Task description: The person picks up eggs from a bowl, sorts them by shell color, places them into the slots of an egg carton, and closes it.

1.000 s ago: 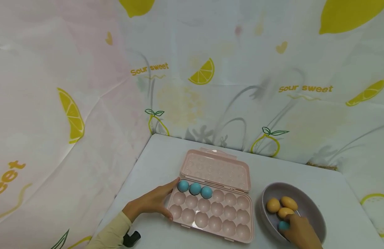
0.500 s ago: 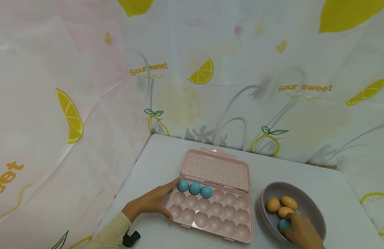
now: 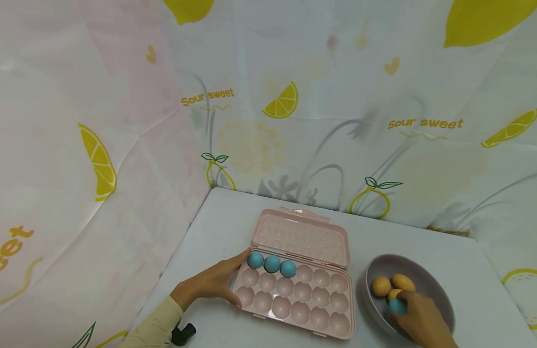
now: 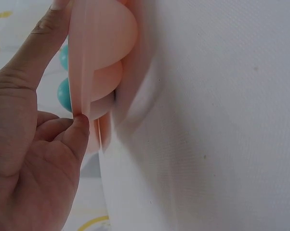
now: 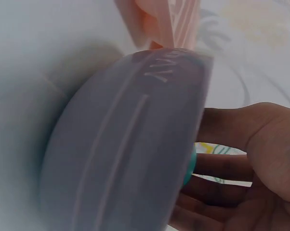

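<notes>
In the head view a pink plastic egg box lies with its lid folded back. Three blue eggs fill the left part of its back row. My left hand holds the box's left end between thumb and fingers; the left wrist view shows its fingertips on the rim. Inside the grey bowl at right, my right hand pinches another blue egg, partly covered by the fingers. Beside it lie brown eggs, one partly hidden by the hand.
The white table meets patterned lemon sheeting at its back and left edges. A black object shows beside the left sleeve. In the right wrist view the bowl's outer wall fills much of the picture.
My right hand has raised the blue egg slightly within the bowl, and it now covers more of the nearest brown egg. The left hand and egg box have stayed put.
</notes>
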A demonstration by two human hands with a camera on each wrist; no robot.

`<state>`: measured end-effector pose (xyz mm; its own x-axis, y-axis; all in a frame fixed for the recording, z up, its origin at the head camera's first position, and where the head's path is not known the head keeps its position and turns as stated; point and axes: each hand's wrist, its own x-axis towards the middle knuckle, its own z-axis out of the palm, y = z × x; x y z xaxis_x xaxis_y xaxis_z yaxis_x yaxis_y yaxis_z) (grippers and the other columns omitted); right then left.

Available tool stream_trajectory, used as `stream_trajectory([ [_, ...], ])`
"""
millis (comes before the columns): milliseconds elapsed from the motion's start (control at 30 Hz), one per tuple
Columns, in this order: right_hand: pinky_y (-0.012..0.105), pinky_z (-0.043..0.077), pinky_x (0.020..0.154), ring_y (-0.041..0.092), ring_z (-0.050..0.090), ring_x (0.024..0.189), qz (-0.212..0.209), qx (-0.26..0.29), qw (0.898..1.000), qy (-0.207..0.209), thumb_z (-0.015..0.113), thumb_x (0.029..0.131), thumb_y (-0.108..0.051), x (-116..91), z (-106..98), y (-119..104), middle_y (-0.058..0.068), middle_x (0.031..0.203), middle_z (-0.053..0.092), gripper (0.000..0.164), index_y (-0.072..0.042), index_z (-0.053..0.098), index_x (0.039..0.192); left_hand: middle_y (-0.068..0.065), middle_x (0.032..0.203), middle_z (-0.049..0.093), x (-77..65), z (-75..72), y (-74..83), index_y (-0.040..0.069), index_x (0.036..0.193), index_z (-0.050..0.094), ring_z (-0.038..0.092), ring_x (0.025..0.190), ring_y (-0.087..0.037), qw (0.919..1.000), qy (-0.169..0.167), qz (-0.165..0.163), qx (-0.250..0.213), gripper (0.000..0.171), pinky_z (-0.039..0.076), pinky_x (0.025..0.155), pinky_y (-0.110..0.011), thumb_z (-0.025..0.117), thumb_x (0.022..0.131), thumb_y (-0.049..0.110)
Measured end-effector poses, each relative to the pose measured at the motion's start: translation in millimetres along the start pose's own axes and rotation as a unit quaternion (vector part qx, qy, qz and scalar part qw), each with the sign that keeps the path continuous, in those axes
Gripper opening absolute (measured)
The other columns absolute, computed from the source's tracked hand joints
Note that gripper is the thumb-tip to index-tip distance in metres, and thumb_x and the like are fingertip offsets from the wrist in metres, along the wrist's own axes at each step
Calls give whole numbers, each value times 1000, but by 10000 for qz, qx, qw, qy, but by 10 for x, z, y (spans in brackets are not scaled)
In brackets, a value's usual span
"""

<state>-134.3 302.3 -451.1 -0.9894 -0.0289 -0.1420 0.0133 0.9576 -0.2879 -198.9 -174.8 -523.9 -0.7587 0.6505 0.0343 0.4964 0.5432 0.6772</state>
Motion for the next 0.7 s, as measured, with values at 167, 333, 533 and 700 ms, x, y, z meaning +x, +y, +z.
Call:
stream_trajectory([
  [167,42,45,59,22,54,68,-268,63,9975,649,70,65,-20,-7,-40,-67,10,78,60,43,2,60,100,-1,145,14,-3,1,1,12,141,4,17,129,-12,10000,26,29,38,126,26,100,-36,77,47,53],
  [333,45,44,68,28,56,80,-723,218,9861,1480,73,61,-15,-5,-28,-128,12,87,61,39,2,61,94,-2,145,14,-3,1,8,11,141,4,19,129,-13,10000,14,56,-22,125,26,100,-36,77,48,51],
  [533,46,43,71,30,55,83,-972,237,9761,1928,74,59,-11,6,-26,-177,11,86,59,35,-1,61,91,-2,145,14,-2,8,3,11,141,4,20,128,-12,10000,17,24,-48,125,27,100,-36,78,48,49],
  [700,46,41,75,33,55,89,-907,337,9732,2085,74,64,-13,9,-58,-241,10,91,60,35,-4,61,94,-1,145,14,-6,3,3,12,141,4,19,129,-12,10000,27,13,14,125,27,100,-37,78,48,51],
])
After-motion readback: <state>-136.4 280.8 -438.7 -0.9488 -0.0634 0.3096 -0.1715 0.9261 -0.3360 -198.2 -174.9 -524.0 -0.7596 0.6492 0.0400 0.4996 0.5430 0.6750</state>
